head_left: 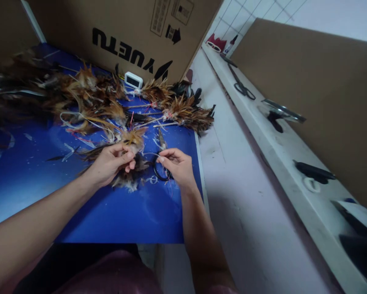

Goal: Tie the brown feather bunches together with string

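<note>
My left hand (116, 161) is closed in a pinch at the fluffy base of a small bunch of brown feathers (133, 138); the fingers partly hide its grip. A thin pale strand (150, 154) stretches from there to my right hand (177, 163), where thumb and forefinger are pressed together on its end. Just beneath the right fingers, a pair of scissors (160, 173) with black handles lies on the blue tabletop (134, 220). More loose feathers (126, 181) lie under the left hand.
Finished-looking feather bundles on sticks (183, 112) lie at the back right, beside a white digital timer (133, 80). Loose feathers (88, 87) heap up at the left. A cardboard box (122, 24) stands behind. Along the right, a ledge (281, 151) holds more scissors (244, 90).
</note>
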Demonstrator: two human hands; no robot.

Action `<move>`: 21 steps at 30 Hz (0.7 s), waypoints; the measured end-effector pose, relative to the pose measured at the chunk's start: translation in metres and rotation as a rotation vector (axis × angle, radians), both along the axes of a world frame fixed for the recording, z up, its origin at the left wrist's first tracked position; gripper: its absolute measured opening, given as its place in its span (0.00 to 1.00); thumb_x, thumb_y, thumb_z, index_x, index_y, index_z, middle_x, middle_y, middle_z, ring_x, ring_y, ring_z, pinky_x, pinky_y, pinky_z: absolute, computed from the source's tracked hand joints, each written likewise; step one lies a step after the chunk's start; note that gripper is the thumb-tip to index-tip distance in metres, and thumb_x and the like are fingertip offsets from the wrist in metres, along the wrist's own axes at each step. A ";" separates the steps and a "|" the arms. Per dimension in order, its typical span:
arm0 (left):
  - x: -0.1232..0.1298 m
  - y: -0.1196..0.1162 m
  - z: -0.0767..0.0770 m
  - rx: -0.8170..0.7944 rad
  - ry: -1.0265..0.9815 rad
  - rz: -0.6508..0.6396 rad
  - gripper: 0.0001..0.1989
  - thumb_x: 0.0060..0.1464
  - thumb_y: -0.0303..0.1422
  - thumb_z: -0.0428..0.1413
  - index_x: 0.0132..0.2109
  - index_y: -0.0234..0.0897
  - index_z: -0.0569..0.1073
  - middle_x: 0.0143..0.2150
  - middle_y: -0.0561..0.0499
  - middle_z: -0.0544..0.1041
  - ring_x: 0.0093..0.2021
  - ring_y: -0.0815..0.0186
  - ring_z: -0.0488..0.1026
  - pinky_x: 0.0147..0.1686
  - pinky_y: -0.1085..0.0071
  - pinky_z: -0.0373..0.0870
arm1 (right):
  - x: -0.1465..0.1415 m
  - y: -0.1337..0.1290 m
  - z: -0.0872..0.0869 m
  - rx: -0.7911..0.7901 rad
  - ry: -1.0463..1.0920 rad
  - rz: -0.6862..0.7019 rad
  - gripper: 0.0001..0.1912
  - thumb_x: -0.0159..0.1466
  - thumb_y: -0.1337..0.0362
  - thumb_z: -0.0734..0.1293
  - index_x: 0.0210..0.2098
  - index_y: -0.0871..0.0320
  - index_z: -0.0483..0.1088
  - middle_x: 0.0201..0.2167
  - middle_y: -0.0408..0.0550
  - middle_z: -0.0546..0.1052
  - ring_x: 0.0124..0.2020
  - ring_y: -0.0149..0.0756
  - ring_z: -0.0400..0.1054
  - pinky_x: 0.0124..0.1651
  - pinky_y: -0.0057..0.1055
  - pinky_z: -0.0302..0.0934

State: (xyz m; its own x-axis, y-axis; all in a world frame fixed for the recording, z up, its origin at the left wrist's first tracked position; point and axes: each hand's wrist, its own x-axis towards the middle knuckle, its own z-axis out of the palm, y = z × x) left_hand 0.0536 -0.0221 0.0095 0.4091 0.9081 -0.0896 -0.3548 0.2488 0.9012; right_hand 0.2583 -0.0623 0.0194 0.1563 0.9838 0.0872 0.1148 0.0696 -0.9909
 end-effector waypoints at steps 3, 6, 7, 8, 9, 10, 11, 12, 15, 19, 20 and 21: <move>0.001 0.000 -0.001 0.007 0.018 0.010 0.15 0.41 0.37 0.69 0.25 0.34 0.73 0.19 0.52 0.72 0.19 0.71 0.68 0.17 0.77 0.63 | -0.007 -0.003 0.000 -0.008 -0.016 0.036 0.09 0.52 0.60 0.74 0.31 0.54 0.75 0.28 0.42 0.78 0.30 0.32 0.72 0.39 0.33 0.69; 0.002 -0.001 -0.003 0.011 0.037 -0.006 0.14 0.42 0.38 0.69 0.26 0.35 0.73 0.19 0.53 0.71 0.19 0.71 0.68 0.17 0.76 0.63 | -0.009 -0.004 -0.001 -0.001 -0.020 0.050 0.07 0.52 0.61 0.74 0.31 0.54 0.75 0.28 0.42 0.78 0.31 0.32 0.73 0.39 0.33 0.69; 0.002 -0.001 -0.004 0.012 0.040 -0.015 0.14 0.42 0.38 0.69 0.26 0.35 0.73 0.18 0.53 0.71 0.18 0.71 0.67 0.17 0.76 0.63 | -0.009 -0.003 -0.001 -0.002 -0.019 0.051 0.07 0.52 0.61 0.74 0.31 0.54 0.75 0.28 0.42 0.78 0.30 0.32 0.72 0.39 0.33 0.69; 0.002 -0.001 -0.005 0.011 0.043 -0.023 0.14 0.42 0.38 0.68 0.27 0.36 0.73 0.18 0.54 0.71 0.17 0.71 0.67 0.18 0.76 0.63 | -0.009 -0.003 -0.001 -0.003 -0.015 0.051 0.07 0.52 0.61 0.73 0.31 0.54 0.75 0.28 0.42 0.78 0.30 0.32 0.72 0.39 0.33 0.68; 0.002 -0.001 -0.006 0.010 0.044 -0.025 0.14 0.42 0.38 0.69 0.27 0.35 0.73 0.18 0.54 0.71 0.17 0.71 0.66 0.18 0.76 0.63 | -0.010 -0.003 -0.001 -0.003 -0.008 0.054 0.07 0.53 0.61 0.73 0.31 0.53 0.75 0.27 0.42 0.78 0.30 0.32 0.72 0.38 0.33 0.68; 0.002 0.000 -0.007 0.009 0.045 -0.023 0.14 0.41 0.38 0.69 0.27 0.35 0.73 0.18 0.54 0.71 0.17 0.72 0.66 0.19 0.75 0.64 | -0.010 -0.004 0.000 -0.001 0.000 0.057 0.07 0.53 0.61 0.73 0.31 0.53 0.75 0.27 0.41 0.77 0.29 0.31 0.72 0.38 0.33 0.68; 0.002 0.000 -0.008 0.007 0.048 -0.015 0.14 0.41 0.38 0.69 0.27 0.35 0.74 0.18 0.53 0.72 0.18 0.72 0.67 0.21 0.75 0.66 | -0.010 -0.004 0.000 0.000 0.007 0.062 0.07 0.53 0.62 0.73 0.31 0.53 0.75 0.27 0.41 0.77 0.29 0.31 0.72 0.37 0.32 0.68; 0.003 0.000 -0.010 0.004 0.052 -0.003 0.14 0.40 0.38 0.69 0.27 0.35 0.74 0.19 0.53 0.73 0.19 0.71 0.68 0.23 0.74 0.68 | -0.010 -0.004 0.001 0.000 0.011 0.066 0.06 0.53 0.62 0.73 0.31 0.54 0.75 0.27 0.41 0.77 0.29 0.31 0.72 0.37 0.32 0.68; 0.003 0.003 -0.013 0.004 0.057 0.056 0.14 0.40 0.38 0.70 0.27 0.34 0.75 0.22 0.51 0.76 0.22 0.70 0.71 0.28 0.73 0.70 | -0.009 -0.003 0.001 -0.004 0.019 0.057 0.07 0.53 0.62 0.73 0.31 0.54 0.74 0.27 0.41 0.78 0.29 0.31 0.72 0.38 0.32 0.67; 0.000 0.009 -0.015 0.003 0.012 0.130 0.13 0.40 0.36 0.70 0.27 0.34 0.74 0.24 0.50 0.77 0.22 0.72 0.70 0.27 0.75 0.68 | 0.000 0.001 -0.002 0.030 0.084 -0.010 0.06 0.53 0.64 0.73 0.31 0.55 0.74 0.25 0.41 0.77 0.28 0.31 0.72 0.36 0.30 0.66; -0.001 0.010 -0.014 0.002 -0.005 0.147 0.13 0.40 0.36 0.70 0.27 0.34 0.74 0.25 0.50 0.77 0.22 0.73 0.70 0.26 0.75 0.67 | 0.002 0.002 -0.004 0.041 0.100 -0.029 0.06 0.53 0.65 0.73 0.32 0.55 0.74 0.25 0.41 0.77 0.28 0.30 0.72 0.35 0.29 0.66; -0.002 0.011 -0.014 0.004 -0.022 0.160 0.13 0.40 0.35 0.69 0.27 0.34 0.74 0.25 0.50 0.77 0.22 0.73 0.69 0.26 0.75 0.67 | 0.005 0.003 -0.005 0.049 0.110 -0.047 0.06 0.53 0.65 0.73 0.32 0.55 0.74 0.25 0.41 0.77 0.28 0.30 0.72 0.34 0.29 0.65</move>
